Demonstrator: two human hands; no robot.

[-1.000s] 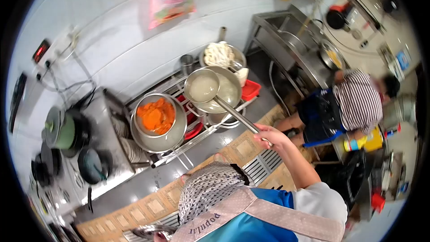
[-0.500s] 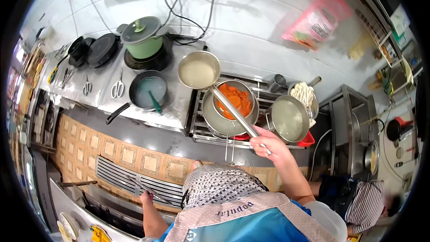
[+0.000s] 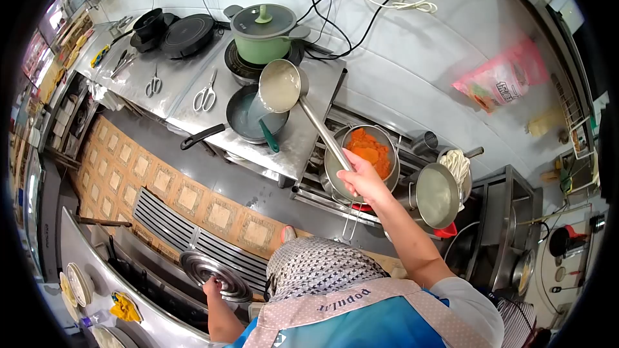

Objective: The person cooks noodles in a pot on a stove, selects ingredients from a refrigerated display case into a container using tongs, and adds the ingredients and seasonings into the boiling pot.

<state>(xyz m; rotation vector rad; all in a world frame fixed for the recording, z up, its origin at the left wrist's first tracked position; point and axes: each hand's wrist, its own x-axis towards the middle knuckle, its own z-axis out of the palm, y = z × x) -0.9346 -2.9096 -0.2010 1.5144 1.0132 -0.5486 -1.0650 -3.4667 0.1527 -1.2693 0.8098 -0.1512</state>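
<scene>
My right hand [image 3: 362,177] is closed round the handle of a large metal ladle [image 3: 280,85]. The ladle's bowl holds cloudy liquid and tilts over a dark frying pan [image 3: 240,118], with liquid streaming from its rim into the pan. A green-handled utensil [image 3: 268,136] leans in the pan. Low on the left, my left hand [image 3: 211,285] is closed on a round metal lid [image 3: 193,264]. To the right of the ladle, a strainer of orange pieces [image 3: 369,148] sits over a pot, beside a pot of liquid [image 3: 438,194].
Behind the pan stands a green lidded pot [image 3: 260,46]. Scissors [image 3: 205,98] and a black round pan [image 3: 187,35] lie on the steel counter. White strands [image 3: 455,166] rest in a pot on the right. A co-worker's striped shirt [image 3: 516,322] shows at lower right.
The ladle has moved left, from above the stove to over the frying pan, and now tips liquid out. The view has turned left. The lid at my left hand now shows its round face.
</scene>
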